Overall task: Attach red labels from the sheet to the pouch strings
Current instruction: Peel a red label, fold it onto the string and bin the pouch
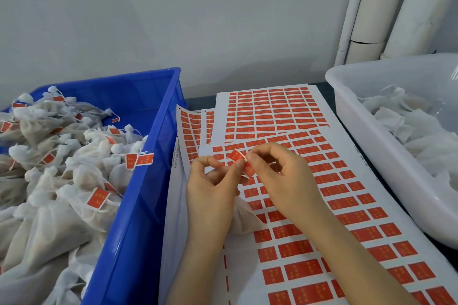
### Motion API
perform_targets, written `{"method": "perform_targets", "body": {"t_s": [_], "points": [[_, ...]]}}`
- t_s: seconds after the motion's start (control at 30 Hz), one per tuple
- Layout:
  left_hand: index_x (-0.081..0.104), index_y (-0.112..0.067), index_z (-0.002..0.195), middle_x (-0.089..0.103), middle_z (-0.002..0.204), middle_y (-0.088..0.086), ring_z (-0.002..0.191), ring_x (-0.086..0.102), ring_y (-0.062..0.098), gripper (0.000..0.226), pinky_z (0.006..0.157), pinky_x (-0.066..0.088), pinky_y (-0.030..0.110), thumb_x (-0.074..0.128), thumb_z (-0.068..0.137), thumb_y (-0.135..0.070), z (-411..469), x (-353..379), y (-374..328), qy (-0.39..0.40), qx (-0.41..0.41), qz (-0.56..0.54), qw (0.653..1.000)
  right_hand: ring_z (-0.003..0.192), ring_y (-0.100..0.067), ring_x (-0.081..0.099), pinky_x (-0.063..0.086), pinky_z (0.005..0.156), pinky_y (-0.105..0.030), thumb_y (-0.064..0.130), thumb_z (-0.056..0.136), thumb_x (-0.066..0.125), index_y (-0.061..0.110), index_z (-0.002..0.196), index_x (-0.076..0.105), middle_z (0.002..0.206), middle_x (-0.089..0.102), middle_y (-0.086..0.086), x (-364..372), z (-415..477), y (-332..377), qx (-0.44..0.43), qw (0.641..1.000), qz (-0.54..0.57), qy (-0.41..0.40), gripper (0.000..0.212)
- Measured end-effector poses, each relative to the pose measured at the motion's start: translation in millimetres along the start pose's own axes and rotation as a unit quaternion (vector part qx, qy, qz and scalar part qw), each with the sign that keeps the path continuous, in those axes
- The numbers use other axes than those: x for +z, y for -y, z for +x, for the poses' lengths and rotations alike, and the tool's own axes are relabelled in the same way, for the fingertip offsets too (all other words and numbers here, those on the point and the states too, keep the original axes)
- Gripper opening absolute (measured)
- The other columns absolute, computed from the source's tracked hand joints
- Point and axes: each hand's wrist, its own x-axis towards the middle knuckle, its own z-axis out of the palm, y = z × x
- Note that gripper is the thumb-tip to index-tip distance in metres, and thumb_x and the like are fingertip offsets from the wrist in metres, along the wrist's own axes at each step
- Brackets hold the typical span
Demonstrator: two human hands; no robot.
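Observation:
Both hands meet above the top label sheet (pixel 347 205), which is covered in rows of red labels. A peeled red label (pixel 244 162), bent in the middle, sits between them. My left hand (pixel 213 188) pinches its left part with thumb and fingertips. My right hand (pixel 280 178) pinches its right part. A white mesh pouch (pixel 244 218) lies on the sheet under my left wrist, mostly hidden by my hands. Its string cannot be made out.
A blue crate (pixel 138 181) on the left holds several white pouches with red labels on their strings. A white tub (pixel 371 131) on the right holds unlabelled pouches. More label sheets (pixel 270 109) lie fanned out behind. White pipes stand at the back right.

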Motion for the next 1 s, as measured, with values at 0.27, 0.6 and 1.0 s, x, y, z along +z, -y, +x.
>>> {"method": "perform_targets", "body": {"t_s": [0.27, 0.6, 1.0], "points": [[0.063, -0.028, 0.085, 0.071, 0.078, -0.016, 0.069, 0.068, 0.002, 0.01, 0.054, 0.049, 0.008, 0.069, 0.077, -0.027, -3.1, 0.0, 3.4, 0.013, 0.075, 0.041, 0.996, 0.082, 0.025, 0.048, 0.037, 0.061, 0.006, 0.035, 0.088, 0.054, 0.042, 0.082, 0.049, 0.078, 0.053, 0.029, 3.2, -0.6, -2.5, 0.003, 1.0, -0.012, -0.007, 0.011], [0.066, -0.045, 0.086, 0.07, 0.085, -0.027, 0.081, 0.067, -0.004, 0.023, 0.061, 0.048, 0.004, 0.065, 0.064, -0.038, -7.4, 0.9, -3.1, 0.001, 0.073, 0.002, 0.997, 0.081, 0.025, 0.05, 0.038, 0.059, 0.005, 0.05, 0.077, 0.045, 0.045, 0.078, 0.049, 0.076, 0.054, 0.031, 3.5, -1.8, 3.3, 0.022, 0.999, 0.017, -0.034, 0.006], [0.067, -0.044, 0.09, 0.068, 0.091, -0.031, 0.09, 0.064, -0.009, 0.023, 0.073, 0.047, 0.003, 0.065, 0.071, -0.031, -11.2, 0.2, 0.8, -0.02, 0.119, 0.005, 0.993, 0.083, 0.01, 0.061, 0.048, 0.063, -0.005, 0.046, 0.084, 0.052, 0.035, 0.089, 0.063, 0.083, 0.066, 0.027, 0.7, -0.8, 4.5, 0.092, 0.984, 0.154, 0.018, 0.016]]}}
